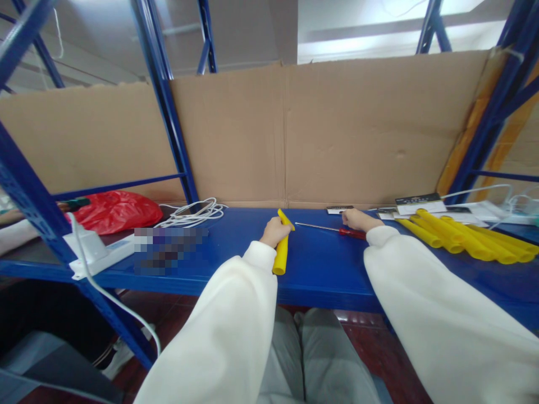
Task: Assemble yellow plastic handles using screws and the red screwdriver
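Observation:
My left hand (275,231) is wrapped round a yellow tube (281,259), which stands out above and below the fist over the blue shelf (248,247). To its right lies a screwdriver (314,226) with a red handle, its tip pointing toward the tube. My right hand (355,219) is closed just behind the screwdriver handle, fingers curled down, beside a small black-and-white box (339,210). Whatever is between those fingers, if anything, is hidden.
Several yellow tubes (467,238) lie at the right near a black-and-white box (420,203) and white cables. On the left are a power strip (112,252), a coiled white cable (197,213) and a red bag (115,211). Cardboard (337,134) walls the back. Another person's arm (17,235) shows at far left.

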`<action>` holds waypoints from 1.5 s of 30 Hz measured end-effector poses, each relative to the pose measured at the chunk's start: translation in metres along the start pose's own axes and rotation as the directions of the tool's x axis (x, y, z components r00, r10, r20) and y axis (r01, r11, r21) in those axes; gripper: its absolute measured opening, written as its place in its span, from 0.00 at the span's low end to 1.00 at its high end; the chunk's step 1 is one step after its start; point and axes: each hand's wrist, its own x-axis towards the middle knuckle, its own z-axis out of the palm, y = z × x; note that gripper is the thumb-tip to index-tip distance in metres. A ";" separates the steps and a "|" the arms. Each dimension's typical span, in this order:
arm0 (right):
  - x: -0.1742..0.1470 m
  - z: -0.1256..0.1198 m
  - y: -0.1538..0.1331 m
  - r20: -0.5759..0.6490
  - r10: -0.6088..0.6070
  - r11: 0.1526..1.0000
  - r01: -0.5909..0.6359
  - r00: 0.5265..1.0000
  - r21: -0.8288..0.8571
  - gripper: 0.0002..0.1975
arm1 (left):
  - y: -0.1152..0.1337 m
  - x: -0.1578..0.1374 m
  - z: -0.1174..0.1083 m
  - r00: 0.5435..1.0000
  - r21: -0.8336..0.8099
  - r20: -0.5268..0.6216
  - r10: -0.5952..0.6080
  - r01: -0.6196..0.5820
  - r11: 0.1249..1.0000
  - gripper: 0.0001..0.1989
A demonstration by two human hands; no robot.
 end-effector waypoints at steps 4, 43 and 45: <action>-0.007 -0.004 -0.003 -0.009 0.006 1.000 -0.006 1.000 -0.016 0.12 | -0.003 0.002 -0.001 0.998 -0.027 -0.061 -0.011 0.010 1.000 0.09; -0.010 -0.003 -0.044 -0.217 0.198 0.405 0.122 0.956 0.906 0.04 | 0.015 -0.022 0.000 0.970 -0.373 0.237 0.055 0.038 0.927 0.17; -0.012 -0.002 -0.059 -0.220 0.127 0.342 0.165 0.967 0.925 0.06 | 0.014 -0.021 0.000 0.958 -0.384 0.269 0.095 0.016 0.923 0.20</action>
